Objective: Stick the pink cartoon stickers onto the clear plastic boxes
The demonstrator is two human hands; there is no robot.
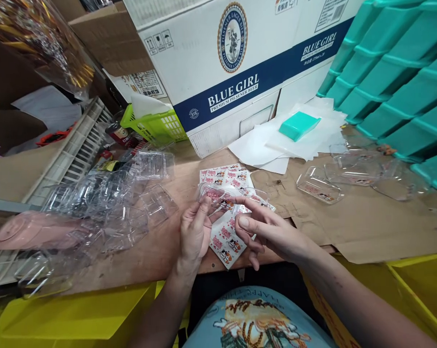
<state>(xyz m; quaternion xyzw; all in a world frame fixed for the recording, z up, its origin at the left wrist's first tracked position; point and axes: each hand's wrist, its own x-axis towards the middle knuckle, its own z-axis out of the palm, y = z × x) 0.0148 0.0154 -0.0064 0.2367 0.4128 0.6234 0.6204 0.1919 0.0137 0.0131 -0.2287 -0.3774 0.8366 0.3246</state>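
Note:
My left hand point(196, 227) pinches a small clear plastic box piece point(210, 192) by its near edge, thumb on top. Pink lettering and a cartoon cat show on or through the clear plastic; I cannot tell which. My right hand point(263, 224) is just to the right, its index finger stretched to the plastic's right side and its other fingers loosely bent and apart. Whether that fingertip touches the plastic is unclear. Beneath both hands lie sticker sheets point(226, 241) printed with pink lettering and cats. Another clear plastic piece point(258, 195) lies on them, partly behind my right hand.
Clear plastic boxes point(111, 191) crowd the left, around a pink object point(33, 231). Stickered clear pieces point(319, 184) lie on brown cardboard point(377, 222) at right. Behind stand a white beer carton point(204, 53), a green basket point(158, 128), white paper point(254, 152) and stacked teal boxes point(395, 72).

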